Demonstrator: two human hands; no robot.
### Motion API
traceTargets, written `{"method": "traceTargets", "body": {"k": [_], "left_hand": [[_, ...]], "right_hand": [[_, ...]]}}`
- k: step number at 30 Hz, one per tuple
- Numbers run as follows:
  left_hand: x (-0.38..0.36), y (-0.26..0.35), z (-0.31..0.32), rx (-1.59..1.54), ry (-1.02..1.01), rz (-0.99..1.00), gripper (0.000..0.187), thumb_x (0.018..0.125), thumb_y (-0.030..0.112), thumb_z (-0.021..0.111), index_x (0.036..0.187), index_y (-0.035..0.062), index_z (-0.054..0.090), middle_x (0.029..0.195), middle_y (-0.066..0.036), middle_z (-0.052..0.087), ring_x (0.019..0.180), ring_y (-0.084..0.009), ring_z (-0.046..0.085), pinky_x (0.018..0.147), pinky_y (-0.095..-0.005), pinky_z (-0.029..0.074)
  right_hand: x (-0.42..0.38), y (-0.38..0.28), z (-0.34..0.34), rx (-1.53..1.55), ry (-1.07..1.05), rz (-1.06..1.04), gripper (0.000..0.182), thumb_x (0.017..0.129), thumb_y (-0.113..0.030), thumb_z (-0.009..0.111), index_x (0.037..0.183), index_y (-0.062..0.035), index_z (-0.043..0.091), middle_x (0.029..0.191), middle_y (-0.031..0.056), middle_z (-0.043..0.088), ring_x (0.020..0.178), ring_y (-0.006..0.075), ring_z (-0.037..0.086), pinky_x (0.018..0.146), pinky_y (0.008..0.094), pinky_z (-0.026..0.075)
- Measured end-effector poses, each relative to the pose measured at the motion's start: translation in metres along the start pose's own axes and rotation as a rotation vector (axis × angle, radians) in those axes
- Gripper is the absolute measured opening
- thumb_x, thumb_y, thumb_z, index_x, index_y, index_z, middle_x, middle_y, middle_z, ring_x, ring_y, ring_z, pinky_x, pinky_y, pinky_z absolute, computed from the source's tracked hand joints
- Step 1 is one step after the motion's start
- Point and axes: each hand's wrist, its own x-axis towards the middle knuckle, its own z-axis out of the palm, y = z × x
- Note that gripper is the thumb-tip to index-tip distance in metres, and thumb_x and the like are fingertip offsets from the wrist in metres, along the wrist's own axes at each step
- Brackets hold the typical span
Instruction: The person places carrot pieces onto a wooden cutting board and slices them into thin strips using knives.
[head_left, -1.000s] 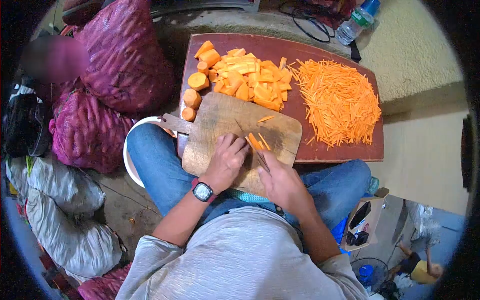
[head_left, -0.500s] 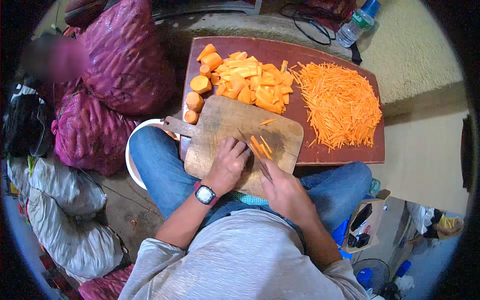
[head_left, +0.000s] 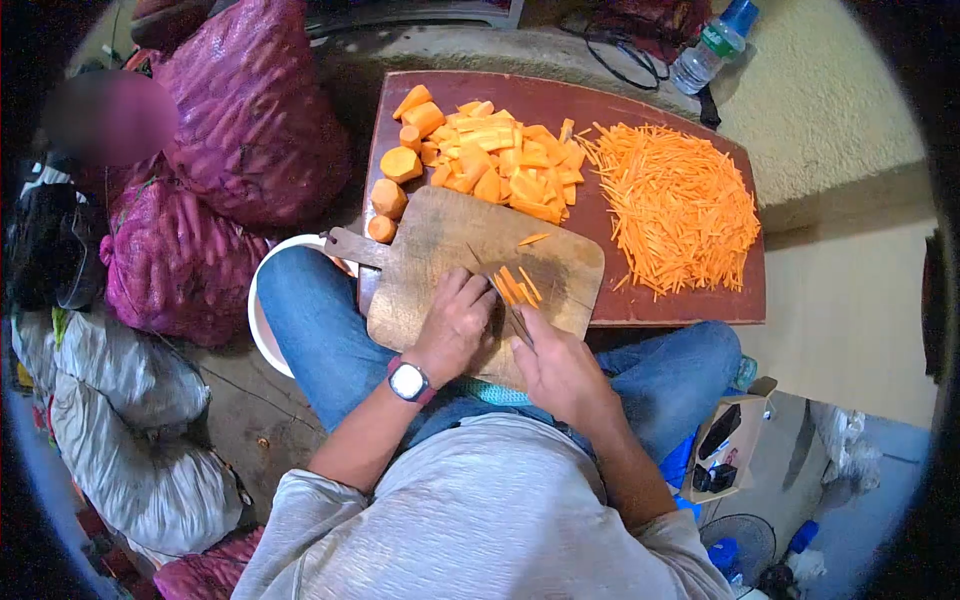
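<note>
My right hand point(head_left: 565, 372) grips a knife point(head_left: 519, 325), its thin blade slanting up and left across the wooden cutting board point(head_left: 425, 245). Close beside the blade, my left hand point(head_left: 460, 322) has its fingers curled down on the board; whatever lies under them is hidden. Several cut carrot strips point(head_left: 517, 287) lie to the right of the blade, and a single strip point(head_left: 535, 239) is farther up the board. Beyond it are a heap of carrot slices point(head_left: 495, 150) and, to the right, a large pile of carrot shreds point(head_left: 685, 210).
The board rests partly on a dark red tabletop point(head_left: 625, 310). Carrot chunks point(head_left: 400, 164) stand at its left side. Pink mesh sacks point(head_left: 180, 265) and white sacks point(head_left: 150, 460) crowd the left. A white basin point(head_left: 265, 325) is by my knee; a water bottle point(head_left: 710, 55) stands behind the table.
My right hand and the knife have shifted slightly left and down, closer to my left hand. The strips beside the blade have moved a little. A person's limb at far right has left view.
</note>
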Motion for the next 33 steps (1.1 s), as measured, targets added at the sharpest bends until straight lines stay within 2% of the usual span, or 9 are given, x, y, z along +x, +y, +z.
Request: {"method": "traceTargets", "body": {"k": [9,12,14,15,24,25,26,28,33], "left_hand": [[0.001,-0.005,0.003,-0.001,0.007,0.010,0.048,0.064,0.005,0.082,0.111,-0.0030,0.073,0.111,-0.015,0.063,0.108,-0.0378,0.057,0.099,-0.0495,0.049],[-0.001,-0.004,0.002,-0.007,-0.006,-0.028,0.047,0.066,0.004,0.081,0.111,-0.0027,0.073,0.108,-0.015,0.063,0.107,-0.0378,0.057,0.098,-0.0482,0.049],[0.000,-0.005,0.002,-0.023,0.057,0.003,0.039,0.069,0.003,0.078,0.108,-0.0013,0.074,0.103,-0.015,0.062,0.100,-0.0367,0.057,0.089,-0.0464,0.051],[0.000,-0.005,0.003,-0.024,0.058,0.005,0.039,0.069,0.003,0.078,0.108,-0.0013,0.074,0.103,-0.015,0.062,0.100,-0.0367,0.057,0.089,-0.0464,0.051],[0.008,-0.016,-0.008,-0.060,0.238,-0.076,0.016,0.077,-0.001,0.079,0.092,0.0004,0.073,0.090,-0.013,0.063,0.090,-0.0365,0.061,0.083,-0.0483,0.049],[0.011,-0.017,-0.012,-0.056,0.312,-0.121,0.012,0.080,-0.001,0.079,0.089,0.0013,0.073,0.087,-0.013,0.062,0.086,-0.0367,0.061,0.081,-0.0485,0.049],[0.013,-0.019,-0.014,-0.053,0.387,-0.167,0.008,0.082,-0.001,0.079,0.087,0.0022,0.073,0.084,-0.013,0.062,0.083,-0.0368,0.061,0.079,-0.0488,0.049],[0.011,-0.023,-0.010,-0.076,0.376,-0.187,0.009,0.083,0.001,0.081,0.087,0.0043,0.073,0.086,-0.012,0.062,0.085,-0.0360,0.060,0.081,-0.0478,0.047],[0.007,-0.018,-0.007,0.095,0.215,-0.096,0.006,0.085,0.004,0.081,0.089,0.0050,0.076,0.088,-0.010,0.067,0.090,-0.0333,0.062,0.086,-0.0476,0.045]], "right_hand": [[0.002,0.014,0.007,0.025,0.016,0.007,0.043,0.106,-0.015,0.062,0.145,0.0000,0.052,0.110,0.0375,0.070,0.107,0.0595,0.066,0.087,0.0608,0.055],[0.001,0.021,0.004,0.050,0.116,-0.142,0.038,0.107,-0.014,0.063,0.142,-0.0009,0.056,0.100,0.0327,0.072,0.093,0.0494,0.075,0.078,0.0530,0.057],[0.002,0.019,-0.008,0.159,0.154,-0.068,0.031,0.107,-0.012,0.063,0.136,-0.0009,0.060,0.085,0.0224,0.066,0.074,0.0284,0.069,0.068,0.0429,0.054],[0.008,0.025,-0.005,0.242,0.209,-0.153,0.026,0.108,-0.011,0.062,0.132,-0.0001,0.062,0.077,0.0123,0.056,0.069,0.0151,0.055,0.063,0.0365,0.049],[-0.010,0.011,0.012,0.298,0.081,-0.028,0.020,0.110,-0.012,0.059,0.127,-0.0003,0.061,0.075,0.0083,0.055,0.068,0.0160,0.052,0.064,0.0370,0.047],[-0.009,0.012,0.013,0.266,0.000,0.007,0.027,0.110,-0.016,0.058,0.131,0.0006,0.059,0.101,0.0319,0.070,0.098,0.0439,0.074,0.085,0.0495,0.055],[-0.009,0.016,0.014,0.266,0.007,0.011,0.027,0.110,-0.016,0.058,0.131,0.0006,0.059,0.101,0.0319,0.070,0.098,0.0439,0.074,0.085,0.0495,0.055],[-0.007,0.028,0.017,0.264,0.145,-0.125,0.021,0.111,-0.014,0.057,0.127,-0.0007,0.063,0.074,0.0047,0.055,0.066,0.0141,0.052,0.061,0.0358,0.046],[0.001,0.074,-0.030,0.496,0.316,0.090,0.017,0.113,-0.019,0.055,0.123,-0.0068,0.063,0.074,-0.0043,0.053,0.049,0.0051,0.047,0.041,0.0249,0.042]]}}
